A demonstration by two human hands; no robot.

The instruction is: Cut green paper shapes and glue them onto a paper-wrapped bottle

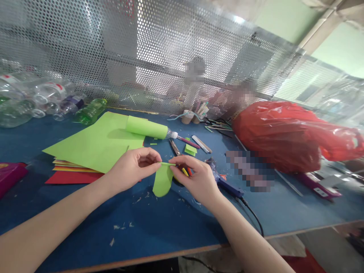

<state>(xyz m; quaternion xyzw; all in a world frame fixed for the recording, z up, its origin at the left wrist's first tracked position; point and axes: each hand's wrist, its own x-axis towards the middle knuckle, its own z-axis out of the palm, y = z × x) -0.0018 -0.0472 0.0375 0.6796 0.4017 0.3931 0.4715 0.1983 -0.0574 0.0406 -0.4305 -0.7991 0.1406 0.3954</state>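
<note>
Between my two hands hangs a small green paper piece (pixel 163 181) with a rounded lower end and a narrow fold along its top edge. My left hand (pixel 131 167) pinches the left end of that fold, fingers closed. At the other end my right hand (pixel 199 178) pinches the fold between thumb and fingers. Just behind the hands lie scissors (pixel 174 147), their handles partly hidden by my right hand. A blue glue gun (pixel 229 186) with a black cord rests to the right of that hand. Beyond the scissors sits a small folded green paper (pixel 190 149).
Stacked coloured paper (pixel 96 142) lies at left, with a green-wrapped bottle (pixel 148 128) on it. Plastic bottles (pixel 48 98) crowd the back left. A red plastic bag (pixel 278 132) bulges at right. Cups of sticks (pixel 187 116) stand by the perforated screen (pixel 119 57). Paper scraps (pixel 122 226) litter the blue table.
</note>
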